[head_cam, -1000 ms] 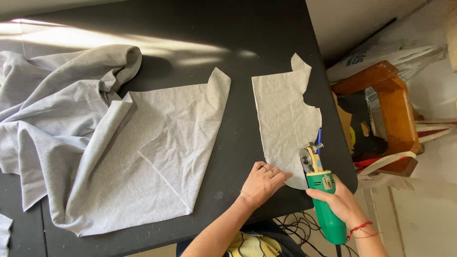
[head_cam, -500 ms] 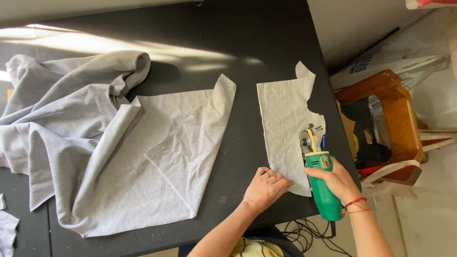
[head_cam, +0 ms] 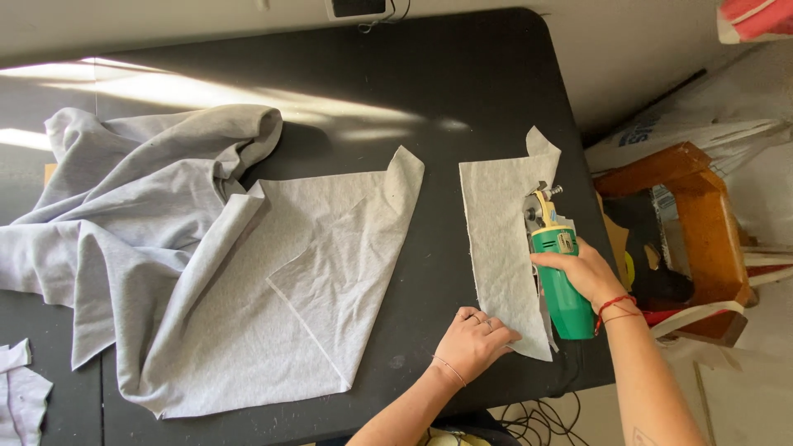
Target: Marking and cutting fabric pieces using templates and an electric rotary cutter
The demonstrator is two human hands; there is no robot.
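My right hand [head_cam: 588,271] has its grip clamped on the green cutter [head_cam: 560,272]; my left hand [head_cam: 475,339] lies flat, grip apart, on the grey fabric piece [head_cam: 500,239], right of frame.

— What is gripped at the table's right edge?

— A green electric fabric cutter [head_cam: 555,266] with a yellow head is held, its blade end pointed away from the person, set on the right margin of a grey cloth panel [head_cam: 502,239].

— How is the panel laid?

— It is spread flat on the black tabletop, long and narrow, with a notched far corner. Its near end is pressed down, and its right edge is ragged beside the cutter.
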